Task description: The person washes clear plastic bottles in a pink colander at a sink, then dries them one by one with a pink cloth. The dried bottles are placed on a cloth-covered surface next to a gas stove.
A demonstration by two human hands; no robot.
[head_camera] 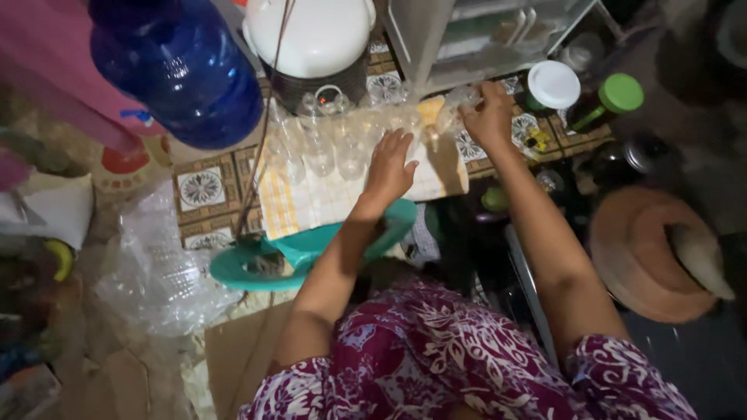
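From the head camera I am seeing my left hand (389, 165) lying flat and unclenched on a yellow checked cloth (311, 204) at the centre, among clear glasses (320, 152) standing on it. My right hand (489, 117), at one o'clock, is gripping a glass (455, 105) at the cloth's far corner. A blue water jug (180, 66) is hanging at eleven o'clock, a white pot lid (311, 33) at twelve.

Home kitchen corner, work done at floor level. Clear drinking glasses (327, 140) on a yellow-checked cloth (311, 202) under the left hand (389, 167). Big blue water jug (179, 66) far left of hands, white rice cooker (311, 39) just beyond them, lidded jars (580, 93) right of the right hand (489, 117). Patterned floor tiles (201, 188), wooden mortar w/ pestle (661, 253) at right.
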